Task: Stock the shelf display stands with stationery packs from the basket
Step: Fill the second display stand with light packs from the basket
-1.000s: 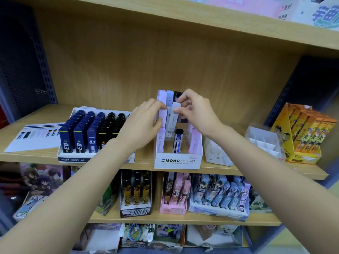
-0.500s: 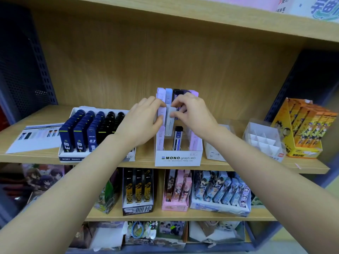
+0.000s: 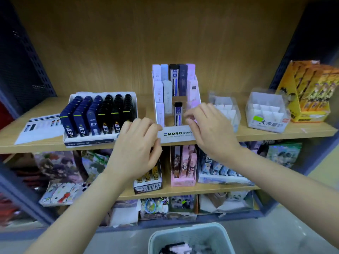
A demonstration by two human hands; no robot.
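My left hand [image 3: 135, 149] at front-left corner of MONO stand [image 3: 176, 134], fingers loosely curled, holding nothing. My right hand [image 3: 211, 132] at stand's front-right corner, fingers slack, empty too. Lead packs [image 3: 175, 77] upright in stand's tiers. Basket [image 3: 189, 231] below stand, contents blurred.

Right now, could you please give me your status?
Left hand, right hand empty, fingers loosely curled, at MONO stand. Stand part filled. Basket below, nothing blocking.
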